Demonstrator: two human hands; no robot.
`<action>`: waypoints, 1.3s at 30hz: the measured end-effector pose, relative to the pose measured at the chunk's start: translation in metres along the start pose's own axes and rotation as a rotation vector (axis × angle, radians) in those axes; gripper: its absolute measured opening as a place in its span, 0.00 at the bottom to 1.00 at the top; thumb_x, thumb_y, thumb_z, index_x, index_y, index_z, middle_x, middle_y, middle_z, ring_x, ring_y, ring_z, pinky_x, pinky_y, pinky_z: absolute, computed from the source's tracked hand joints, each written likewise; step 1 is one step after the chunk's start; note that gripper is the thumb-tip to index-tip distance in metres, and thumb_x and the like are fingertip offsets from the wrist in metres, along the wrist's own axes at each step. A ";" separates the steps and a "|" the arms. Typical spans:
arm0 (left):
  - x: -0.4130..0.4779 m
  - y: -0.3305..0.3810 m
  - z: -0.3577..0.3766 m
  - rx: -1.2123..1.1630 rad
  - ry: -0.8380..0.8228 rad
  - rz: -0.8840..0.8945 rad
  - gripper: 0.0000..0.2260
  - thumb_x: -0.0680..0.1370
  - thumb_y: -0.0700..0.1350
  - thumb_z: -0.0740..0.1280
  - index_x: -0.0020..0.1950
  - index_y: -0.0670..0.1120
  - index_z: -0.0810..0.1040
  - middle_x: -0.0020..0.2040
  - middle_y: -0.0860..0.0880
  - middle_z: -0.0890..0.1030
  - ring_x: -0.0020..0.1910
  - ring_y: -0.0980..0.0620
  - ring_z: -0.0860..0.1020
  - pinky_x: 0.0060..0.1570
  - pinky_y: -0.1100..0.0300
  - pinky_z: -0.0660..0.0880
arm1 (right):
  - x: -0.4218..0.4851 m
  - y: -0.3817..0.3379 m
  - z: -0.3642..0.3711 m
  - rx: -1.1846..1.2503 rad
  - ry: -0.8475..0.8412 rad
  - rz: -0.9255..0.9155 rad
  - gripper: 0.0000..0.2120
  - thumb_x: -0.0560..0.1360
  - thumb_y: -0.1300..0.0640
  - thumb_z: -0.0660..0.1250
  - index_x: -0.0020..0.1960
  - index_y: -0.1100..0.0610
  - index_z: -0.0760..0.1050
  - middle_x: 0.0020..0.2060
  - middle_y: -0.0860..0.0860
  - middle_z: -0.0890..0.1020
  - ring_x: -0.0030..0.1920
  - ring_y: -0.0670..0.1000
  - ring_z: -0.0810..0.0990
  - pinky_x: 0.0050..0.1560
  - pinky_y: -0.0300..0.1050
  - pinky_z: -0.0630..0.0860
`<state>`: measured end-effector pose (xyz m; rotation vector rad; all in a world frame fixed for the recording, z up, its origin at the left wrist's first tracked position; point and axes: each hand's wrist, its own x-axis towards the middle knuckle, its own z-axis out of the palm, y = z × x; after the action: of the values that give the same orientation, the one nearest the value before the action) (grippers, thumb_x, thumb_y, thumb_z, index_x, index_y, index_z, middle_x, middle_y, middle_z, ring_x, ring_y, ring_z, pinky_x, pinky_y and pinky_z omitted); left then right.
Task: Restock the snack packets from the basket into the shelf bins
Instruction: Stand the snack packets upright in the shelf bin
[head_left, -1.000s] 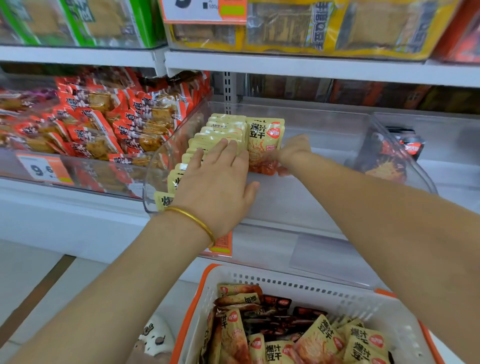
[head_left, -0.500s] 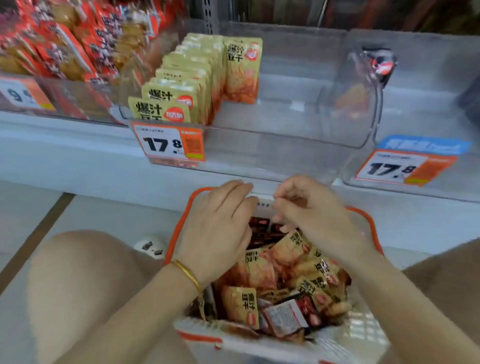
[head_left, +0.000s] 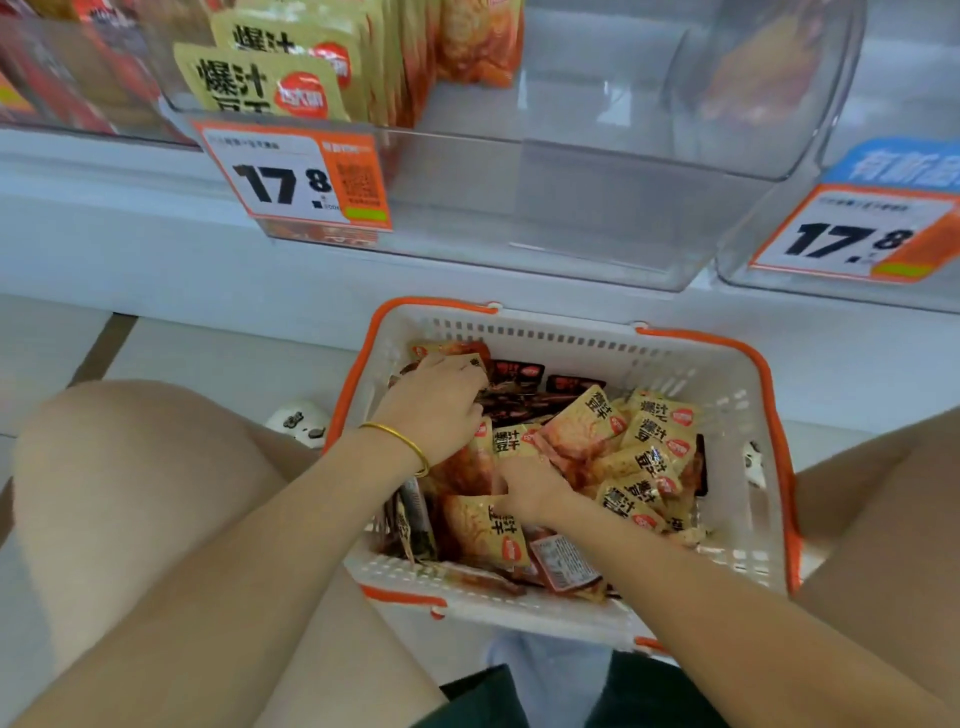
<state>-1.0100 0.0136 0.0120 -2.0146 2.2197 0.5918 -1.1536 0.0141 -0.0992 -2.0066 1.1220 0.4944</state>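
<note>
A white basket with an orange rim (head_left: 563, 339) stands on the floor between my knees, full of yellow snack packets (head_left: 657, 434) and a few dark ones (head_left: 517, 373). My left hand (head_left: 436, 408), with a gold bangle on the wrist, reaches into the far left corner with its fingers curled round a yellow packet (head_left: 470, 359). My right hand (head_left: 524, 486) is dug into the middle of the pile, its fingers hidden among the packets. Above, a clear shelf bin (head_left: 571, 223) holds a row of upright yellow packets (head_left: 270, 78) along its left side.
A 17.8 price tag (head_left: 296, 176) hangs on the bin front. A second clear bin with its own tag (head_left: 852, 234) sits to the right, and a bin of red packets (head_left: 47, 88) to the left. My knees (head_left: 130, 493) flank the basket.
Both hands have come down from the shelf bin into the basket. The left has closed on a packet at the far corner, the right has sunk into the pile. The view has tilted down.
</note>
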 end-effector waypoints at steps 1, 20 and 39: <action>-0.001 0.000 0.001 -0.009 -0.031 0.005 0.15 0.79 0.44 0.59 0.65 0.45 0.72 0.64 0.46 0.73 0.65 0.46 0.66 0.63 0.52 0.67 | -0.001 0.000 -0.008 0.016 0.012 -0.027 0.11 0.75 0.60 0.65 0.35 0.56 0.68 0.36 0.51 0.74 0.39 0.51 0.73 0.33 0.42 0.67; -0.041 0.029 -0.070 -0.928 0.053 -0.062 0.04 0.74 0.40 0.70 0.41 0.48 0.79 0.45 0.40 0.82 0.43 0.49 0.78 0.53 0.48 0.75 | -0.123 -0.022 -0.152 1.134 0.273 -0.244 0.11 0.76 0.51 0.64 0.48 0.58 0.78 0.37 0.51 0.83 0.36 0.47 0.82 0.37 0.40 0.76; -0.032 0.018 -0.214 -0.498 0.923 -0.016 0.05 0.78 0.42 0.63 0.48 0.44 0.78 0.46 0.50 0.77 0.46 0.53 0.74 0.47 0.65 0.70 | -0.144 -0.110 -0.308 1.110 0.477 -0.420 0.05 0.75 0.63 0.66 0.50 0.59 0.77 0.37 0.51 0.84 0.34 0.48 0.83 0.37 0.45 0.82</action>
<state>-0.9826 -0.0271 0.2235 -3.0216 2.6837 0.2236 -1.1488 -0.1123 0.2351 -1.2742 0.8726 -0.7324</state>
